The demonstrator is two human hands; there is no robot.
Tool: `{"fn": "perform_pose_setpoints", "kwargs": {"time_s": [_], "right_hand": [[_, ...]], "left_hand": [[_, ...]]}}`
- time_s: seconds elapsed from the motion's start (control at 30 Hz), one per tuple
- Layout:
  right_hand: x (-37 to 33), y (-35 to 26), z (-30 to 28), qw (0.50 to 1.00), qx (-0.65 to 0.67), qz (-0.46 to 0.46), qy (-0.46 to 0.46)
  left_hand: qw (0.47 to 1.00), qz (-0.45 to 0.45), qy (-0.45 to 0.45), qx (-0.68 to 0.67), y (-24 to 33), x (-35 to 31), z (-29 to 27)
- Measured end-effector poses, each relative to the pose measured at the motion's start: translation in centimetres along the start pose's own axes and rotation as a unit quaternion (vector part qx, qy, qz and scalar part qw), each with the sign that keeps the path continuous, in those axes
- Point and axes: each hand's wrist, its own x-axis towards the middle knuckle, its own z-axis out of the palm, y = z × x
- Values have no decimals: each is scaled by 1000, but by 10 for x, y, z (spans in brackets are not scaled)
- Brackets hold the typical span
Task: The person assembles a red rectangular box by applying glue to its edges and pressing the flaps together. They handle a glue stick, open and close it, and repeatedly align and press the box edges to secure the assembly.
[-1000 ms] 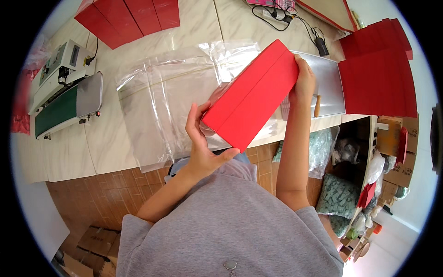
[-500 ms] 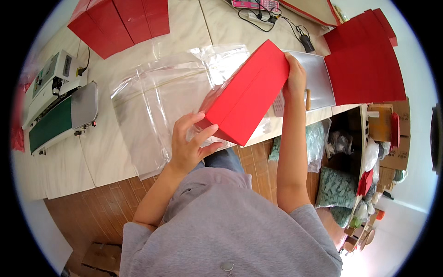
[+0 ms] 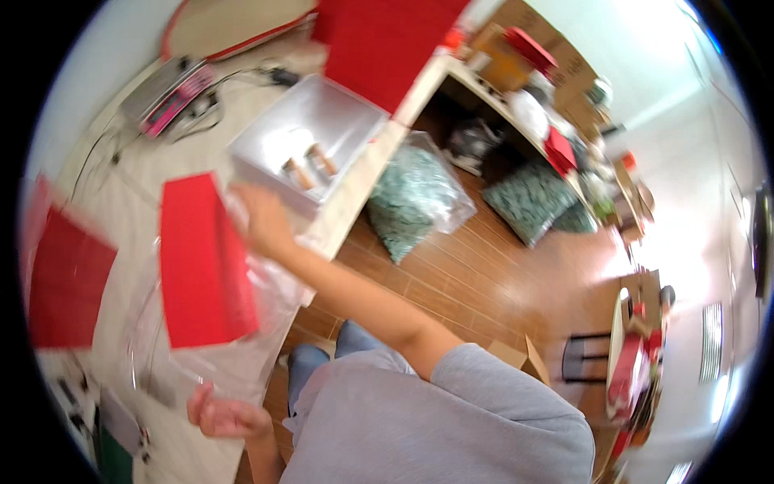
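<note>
A closed red box (image 3: 208,262) is tilted over the clear plastic bag (image 3: 270,302) on the table. My right hand (image 3: 262,218) grips its upper right side, the fingers partly hidden and blurred. My left hand (image 3: 226,415) is apart from the box, below its lower end. Its fingers are loosely curled and somewhat smeared, with nothing visible in them. Just beyond my right hand stands an open box with a silvery-white inside (image 3: 322,121), holding two small brownish pieces (image 3: 321,160).
A red box (image 3: 72,278) stands at the far left, with a grey-and-green machine (image 3: 117,436) below it. A pink-edged scale (image 3: 169,97) and black cables lie at the back. Bags of green filling (image 3: 415,194) rest beside the table, and a shelf with cartons (image 3: 516,68) stands beyond.
The view has swung to the right, showing more floor and shelving. My left hand has come off the red box and its fingers have curled. My right hand still holds the box.
</note>
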Motion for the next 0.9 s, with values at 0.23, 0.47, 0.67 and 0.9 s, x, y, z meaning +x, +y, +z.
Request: {"fn": "perform_pose_setpoints", "kwargs": {"time_s": [0.23,0.47,0.67,0.9], "right_hand": [[-250,137,-146,933,-124,111,-321],[-418,218,-351,785,-193,474,-349],[-406,294,-469,827,-209,488,-188],[-399,418,-546,823,-135,552,-11]], "left_hand": [[948,-11,-266,-173,92,-48,129],[823,-96,-396,-395,242,-108,312],[739,-7,-495,-457,354,-164,430],[659,-16,-546,-517,426,-203,548]]}}
